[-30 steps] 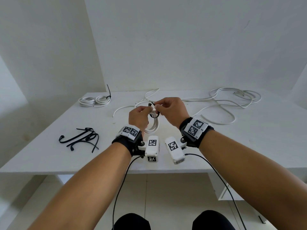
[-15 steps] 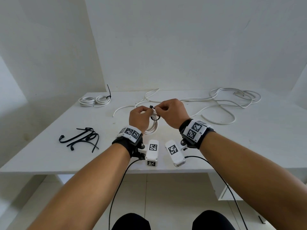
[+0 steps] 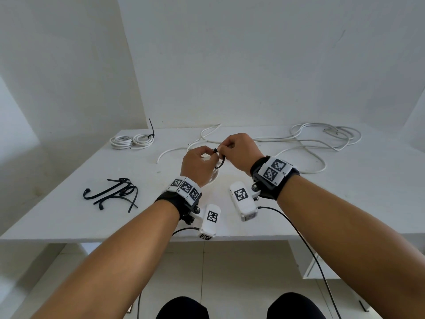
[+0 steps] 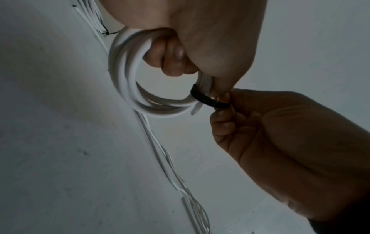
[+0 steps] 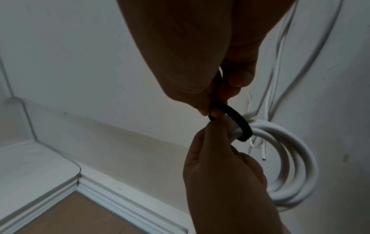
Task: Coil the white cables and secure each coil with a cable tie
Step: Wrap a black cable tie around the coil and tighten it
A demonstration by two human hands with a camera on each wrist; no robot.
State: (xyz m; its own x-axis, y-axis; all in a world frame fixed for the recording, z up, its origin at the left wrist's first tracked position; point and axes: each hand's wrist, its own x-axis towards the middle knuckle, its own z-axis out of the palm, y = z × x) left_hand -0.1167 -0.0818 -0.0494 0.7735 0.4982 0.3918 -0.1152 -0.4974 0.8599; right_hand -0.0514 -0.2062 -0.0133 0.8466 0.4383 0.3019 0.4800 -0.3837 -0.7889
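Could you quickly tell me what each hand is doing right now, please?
Left hand: closed, gripping the white cable coil.
Right hand: closed, pinching the black cable tie looped around the coil.

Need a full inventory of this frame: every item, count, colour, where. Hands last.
White flat table: 1, white, fills the middle of the head view.
Coil of white round cable in hand: 1, white, held above the table's middle.
Black plastic cable tie looped round that coil: 1, black, not yet pulled tight.
Finished white cable coil bound with a black tie: 1, white, far left of the table.
Loose white cables: count unclear, white, tangled across the far middle and right of the table.
Spare black cable ties: several, black, piled on the near left of the table.
Left hand: grips the coil.
Right hand: pinches the tie.
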